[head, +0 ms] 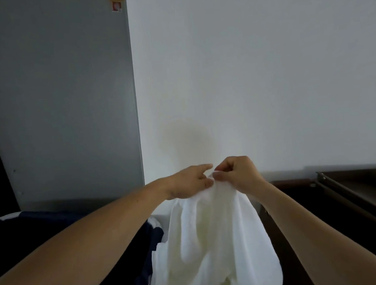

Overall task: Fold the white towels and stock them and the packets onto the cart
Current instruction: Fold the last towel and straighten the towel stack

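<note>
Both hands are up at centre, close together, almost touching. Left hand [190,181] grips the top edge of the towel [210,240]: lower fingers curled into the fabric, index finger straight and pointing across at the other hand. Right hand [237,174] is curled tight, thumb pressed on the same top edge, pinching it. Both forearms are bare and come in from the lower corners of the view.

Towel is white, bunched at the top where the two hands meet. It hangs loose in deep folds between the forearms and widens toward the bottom of the view. Its lower end runs out of view, so cannot tell what it rests on. It is held up in front of the wall [255,72].

Low on the left: dark navy cloth [132,251] with white patches, partly behind the left forearm, just beside the towel's left edge. Right of the towel: dark brown wooden furniture [351,202] with a rail-like edge running diagonally; the right forearm crosses in front of it. Behind on the left: grey panel [58,95], upright, meeting the white wall at a vertical edge. Small yellow and red sticker [115,2] near the panel's top right corner, print too blurred to read.
</note>
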